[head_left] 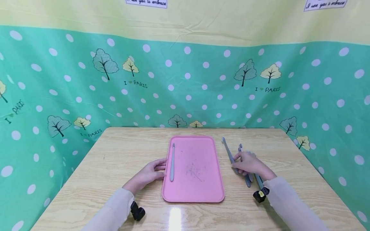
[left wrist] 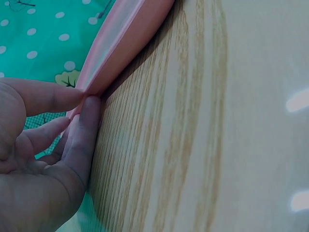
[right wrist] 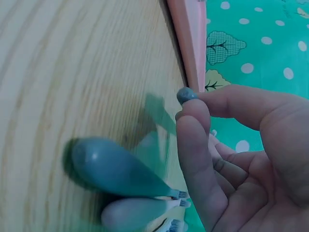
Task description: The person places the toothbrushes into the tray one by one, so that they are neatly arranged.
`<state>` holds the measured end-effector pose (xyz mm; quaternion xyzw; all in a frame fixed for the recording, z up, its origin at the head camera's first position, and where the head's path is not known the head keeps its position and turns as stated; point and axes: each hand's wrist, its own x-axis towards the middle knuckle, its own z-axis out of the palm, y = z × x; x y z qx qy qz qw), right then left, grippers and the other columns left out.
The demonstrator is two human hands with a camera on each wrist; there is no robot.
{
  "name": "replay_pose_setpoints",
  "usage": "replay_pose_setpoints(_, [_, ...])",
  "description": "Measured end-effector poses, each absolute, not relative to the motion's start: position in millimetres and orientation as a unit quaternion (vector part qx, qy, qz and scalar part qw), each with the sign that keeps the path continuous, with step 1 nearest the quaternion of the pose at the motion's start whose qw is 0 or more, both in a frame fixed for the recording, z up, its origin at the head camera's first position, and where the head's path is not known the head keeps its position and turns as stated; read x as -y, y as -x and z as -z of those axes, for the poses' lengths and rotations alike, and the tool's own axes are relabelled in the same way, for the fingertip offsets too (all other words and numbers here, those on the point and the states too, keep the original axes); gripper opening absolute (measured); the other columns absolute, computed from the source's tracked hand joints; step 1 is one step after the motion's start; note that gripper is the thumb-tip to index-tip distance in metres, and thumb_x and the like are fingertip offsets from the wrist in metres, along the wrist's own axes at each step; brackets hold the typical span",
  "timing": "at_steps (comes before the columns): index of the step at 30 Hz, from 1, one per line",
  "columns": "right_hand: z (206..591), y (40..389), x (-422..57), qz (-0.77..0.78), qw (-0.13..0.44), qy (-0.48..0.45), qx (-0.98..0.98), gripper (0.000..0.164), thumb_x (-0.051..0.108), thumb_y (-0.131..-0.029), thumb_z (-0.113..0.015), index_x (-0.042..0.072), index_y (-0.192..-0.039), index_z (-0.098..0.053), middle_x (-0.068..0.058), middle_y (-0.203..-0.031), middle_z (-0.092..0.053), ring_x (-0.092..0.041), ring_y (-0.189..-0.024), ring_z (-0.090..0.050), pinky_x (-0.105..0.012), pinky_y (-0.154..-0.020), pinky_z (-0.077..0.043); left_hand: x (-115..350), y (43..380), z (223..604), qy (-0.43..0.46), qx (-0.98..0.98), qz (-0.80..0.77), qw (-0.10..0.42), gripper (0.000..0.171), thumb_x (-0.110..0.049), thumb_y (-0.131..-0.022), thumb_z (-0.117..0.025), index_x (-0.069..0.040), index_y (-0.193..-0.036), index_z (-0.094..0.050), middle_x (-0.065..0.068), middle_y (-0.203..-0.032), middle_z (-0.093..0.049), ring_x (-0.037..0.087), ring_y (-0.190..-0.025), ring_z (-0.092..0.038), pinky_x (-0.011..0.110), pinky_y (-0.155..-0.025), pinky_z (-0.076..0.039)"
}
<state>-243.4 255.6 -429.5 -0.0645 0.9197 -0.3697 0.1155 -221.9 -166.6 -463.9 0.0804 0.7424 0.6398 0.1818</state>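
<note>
My left hand [head_left: 150,175] is at the left edge of a pink tray [head_left: 196,195], thumb and fingertips pinching its rim in the left wrist view. A blue-grey toothbrush [head_left: 172,163] lies lengthwise inside the tray along the left side. To the tray's right, my right hand [head_left: 248,163] pinches another blue-grey toothbrush [head_left: 228,151] between thumb and finger; its rounded handle end [right wrist: 185,95] shows in the right wrist view. Beneath that hand are more toothbrushes, among them one with a teal handle [right wrist: 116,164] and a paler one [right wrist: 133,212], partly hidden by the hand in the head view.
Everything stands on a light wood-grain table [head_left: 130,144]. A green and yellow curtain [head_left: 185,83] with dots and trees hangs behind it and at both sides. Black wrist cameras [head_left: 260,194] sit at the cuffs.
</note>
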Motion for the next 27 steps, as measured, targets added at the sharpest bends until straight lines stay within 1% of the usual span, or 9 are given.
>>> replay_pose_setpoints(7, [425, 241, -249, 0.413, 0.139, 0.066, -0.898, 0.038, 0.012, -0.094, -0.068, -0.011, -0.121, -0.055, -0.010, -0.071, -0.064, -0.018, -0.058, -0.065, -0.033, -0.054, -0.061, 166, 222, 464, -0.078, -0.748, -0.634, 0.183, 0.067, -0.001, -0.093, -0.065, 0.003, -0.153, -0.034, 0.023, -0.144, -0.047, 0.037, -0.130, -0.050, 0.033, -0.095, -0.057])
replay_pose_setpoints(12, [424, 240, -243, 0.449, 0.160, 0.082, -0.875, 0.041, 0.013, -0.096, -0.066, -0.013, -0.124, -0.052, -0.012, -0.075, -0.065, -0.017, -0.062, -0.065, -0.033, -0.057, -0.063, 166, 221, 464, -0.083, -0.750, -0.631, 0.180, 0.067, -0.001, -0.092, -0.064, 0.004, -0.152, -0.035, 0.023, -0.143, -0.048, 0.037, -0.128, -0.051, 0.033, -0.095, -0.057])
replay_pose_setpoints(20, [427, 242, -227, 0.490, 0.195, 0.102, -0.844, 0.042, 0.015, -0.096, -0.067, -0.010, -0.125, -0.050, -0.013, -0.077, -0.065, -0.020, -0.066, -0.067, -0.035, -0.062, -0.064, 166, 220, 462, -0.077, -0.740, -0.641, 0.188, 0.067, 0.000, -0.094, -0.063, 0.004, -0.153, -0.032, 0.024, -0.145, -0.046, 0.037, -0.130, -0.050, 0.035, -0.097, -0.056])
replay_pose_setpoints(27, [423, 240, -205, 0.506, 0.201, 0.122, -0.830, 0.040, 0.014, -0.095, -0.067, -0.010, -0.122, -0.051, -0.013, -0.078, -0.066, -0.019, -0.066, -0.068, -0.037, -0.064, -0.064, 166, 219, 461, -0.081, -0.734, -0.647, 0.188, 0.067, 0.002, -0.093, -0.062, 0.005, -0.153, -0.031, 0.026, -0.146, -0.044, 0.038, -0.130, -0.049, 0.037, -0.097, -0.056])
